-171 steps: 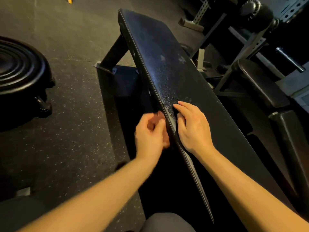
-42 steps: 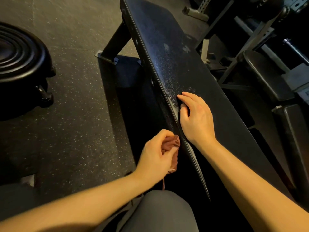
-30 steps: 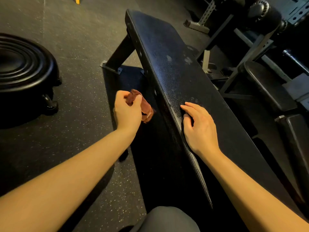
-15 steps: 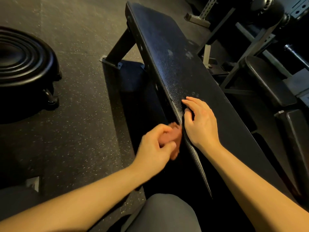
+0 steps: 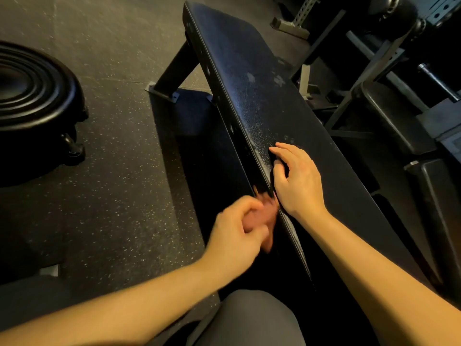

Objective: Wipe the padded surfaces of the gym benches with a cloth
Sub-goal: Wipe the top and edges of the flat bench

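Left hand (image 5: 234,236) is curled tight round a reddish cloth (image 5: 270,218), blurred, against the side edge of the black bench (image 5: 249,71); right hand (image 5: 296,181) rests loose-fingered on the padded top, just beside it

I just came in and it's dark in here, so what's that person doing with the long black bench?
Someone is cleaning a gym bench. Their left hand grips a reddish cloth bunched against the bench's side edge, just below the padded top. Their right hand rests on the pad beside it. A few pale marks show farther along the pad.
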`<act>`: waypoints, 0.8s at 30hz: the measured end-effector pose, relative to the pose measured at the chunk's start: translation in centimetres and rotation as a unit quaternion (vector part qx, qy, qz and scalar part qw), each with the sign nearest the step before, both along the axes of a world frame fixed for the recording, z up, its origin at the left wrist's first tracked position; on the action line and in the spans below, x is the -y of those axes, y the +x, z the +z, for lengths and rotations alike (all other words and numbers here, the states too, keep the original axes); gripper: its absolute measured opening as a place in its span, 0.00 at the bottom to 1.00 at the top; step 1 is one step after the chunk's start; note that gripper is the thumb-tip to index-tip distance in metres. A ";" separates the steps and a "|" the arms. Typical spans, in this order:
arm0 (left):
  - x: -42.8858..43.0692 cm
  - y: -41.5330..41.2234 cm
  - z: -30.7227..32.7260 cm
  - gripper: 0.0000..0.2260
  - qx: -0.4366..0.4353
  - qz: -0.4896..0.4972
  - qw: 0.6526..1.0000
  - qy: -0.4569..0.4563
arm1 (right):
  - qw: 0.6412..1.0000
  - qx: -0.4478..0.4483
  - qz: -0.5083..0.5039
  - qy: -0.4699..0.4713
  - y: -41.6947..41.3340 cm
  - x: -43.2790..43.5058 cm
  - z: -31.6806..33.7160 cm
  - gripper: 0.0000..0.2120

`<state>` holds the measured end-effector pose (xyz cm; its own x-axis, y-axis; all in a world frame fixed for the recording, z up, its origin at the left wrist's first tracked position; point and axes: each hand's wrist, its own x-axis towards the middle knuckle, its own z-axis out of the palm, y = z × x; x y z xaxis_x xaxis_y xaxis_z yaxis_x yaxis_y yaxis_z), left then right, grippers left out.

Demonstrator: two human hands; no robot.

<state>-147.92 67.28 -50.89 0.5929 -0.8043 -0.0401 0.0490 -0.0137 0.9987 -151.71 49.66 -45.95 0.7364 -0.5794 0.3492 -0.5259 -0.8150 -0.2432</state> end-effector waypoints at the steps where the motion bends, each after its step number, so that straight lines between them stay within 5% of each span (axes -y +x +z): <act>1: -0.9 -0.3 0.0 0.15 0.004 -0.060 0.998 0.008 | 1.000 -0.003 -0.001 -0.001 0.0 -0.1 0.1 0.17; 3: -1.3 1.1 0.0 0.14 0.016 -0.100 0.995 0.024 | 1.000 -0.009 -0.004 0.000 0.0 -0.3 0.2 0.17; 7: 1.4 7.1 0.3 0.13 0.065 0.006 0.996 0.067 | 1.000 -0.019 -0.010 0.005 -0.1 -0.7 0.5 0.16; 13: 5.7 12.6 1.0 0.14 -0.113 0.184 0.976 0.017 | 1.000 -0.016 -0.012 0.011 -0.2 -0.5 0.5 0.16; 18: 5.6 13.2 0.9 0.10 -0.074 0.123 0.990 -0.006 | 1.000 -0.011 0.009 0.006 -0.1 -0.1 0.3 0.16; 22: 4.9 13.1 1.6 0.11 -0.002 -0.014 0.991 0.134 | 0.999 -0.029 0.020 -0.005 -0.2 -0.2 0.7 0.16; 24: 5.3 13.2 2.3 0.10 0.009 0.019 0.983 0.181 | 0.996 -0.081 0.034 -0.023 0.0 -0.1 1.6 0.15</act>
